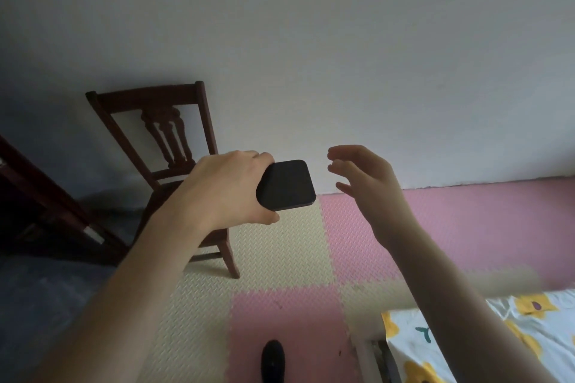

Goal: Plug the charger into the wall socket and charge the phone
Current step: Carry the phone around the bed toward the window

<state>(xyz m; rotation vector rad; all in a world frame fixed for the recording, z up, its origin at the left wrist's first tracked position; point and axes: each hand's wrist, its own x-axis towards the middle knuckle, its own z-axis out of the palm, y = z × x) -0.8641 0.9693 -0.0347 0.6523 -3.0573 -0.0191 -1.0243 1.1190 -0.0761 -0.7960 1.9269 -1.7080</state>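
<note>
- Left hand (pixel 230 186) clamped around the near end of the phone (pixel 286 185), thumb under, fingers over the far edge; right hand (pixel 364 183) empty, fingers spread and loosely curled, just right of the phone and not touching it.
- Phone held flat in the air, dark face up, in front of the chair (pixel 174 165) and level with its seat, over the foam floor mat (pixel 280 258).
- No charger, cable or wall socket in view on the wall (pixel 342 40) behind the chair; likely still to be found, so the plugging step looks not yet begun.
- Risk: grip only on one end of the phone, so a bump from the right hand could tip it loose onto the mat.
- Risk: reaching for a socket with the phone in hand could knock it against the chair back.
- Right of the chair, bare wall and pink mat; a flowered bed sheet (pixel 497 336) well to the right and nearer.
- Left of the chair, dark wooden furniture (pixel 46 202), partly cut off.
- Dark foot or slipper (pixel 273 361) on the mat, nearer than the chair.
</note>
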